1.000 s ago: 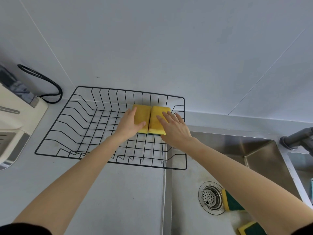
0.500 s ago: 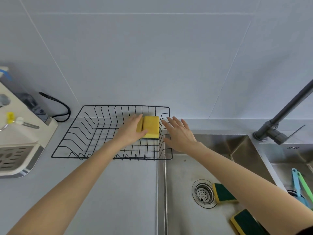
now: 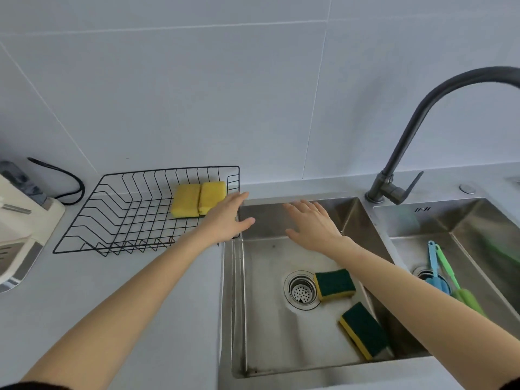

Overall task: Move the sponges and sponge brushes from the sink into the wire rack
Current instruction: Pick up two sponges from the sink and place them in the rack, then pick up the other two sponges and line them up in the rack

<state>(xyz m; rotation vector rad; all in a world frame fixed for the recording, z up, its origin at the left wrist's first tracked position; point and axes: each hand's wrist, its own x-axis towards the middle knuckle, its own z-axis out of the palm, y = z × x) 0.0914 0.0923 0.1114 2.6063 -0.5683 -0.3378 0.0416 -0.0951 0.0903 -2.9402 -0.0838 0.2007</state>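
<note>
Two yellow sponges (image 3: pixel 198 199) lie side by side in the back right corner of the black wire rack (image 3: pixel 118 218). My left hand (image 3: pixel 228 216) hovers open over the rack's right edge, holding nothing. My right hand (image 3: pixel 313 226) is open above the left sink basin (image 3: pixel 261 305). In that basin a green-topped sponge (image 3: pixel 334 284) lies beside the drain, and a second green-topped sponge (image 3: pixel 364 330) rests nearer the front right. A blue sponge brush (image 3: pixel 434 266) and a green sponge brush (image 3: pixel 453 280) lie in the right basin (image 3: pixel 475 220).
A dark curved faucet (image 3: pixel 416 122) rises between the two basins. A cream appliance (image 3: pixel 19 226) with a black cable (image 3: pixel 70 184) stands at the left on the grey counter (image 3: pixel 112 282). A tiled wall runs behind.
Both hands have let go of the yellow sponges and moved right, away from the rack toward the sink. The view has swung right, showing both basins and the brushes.
</note>
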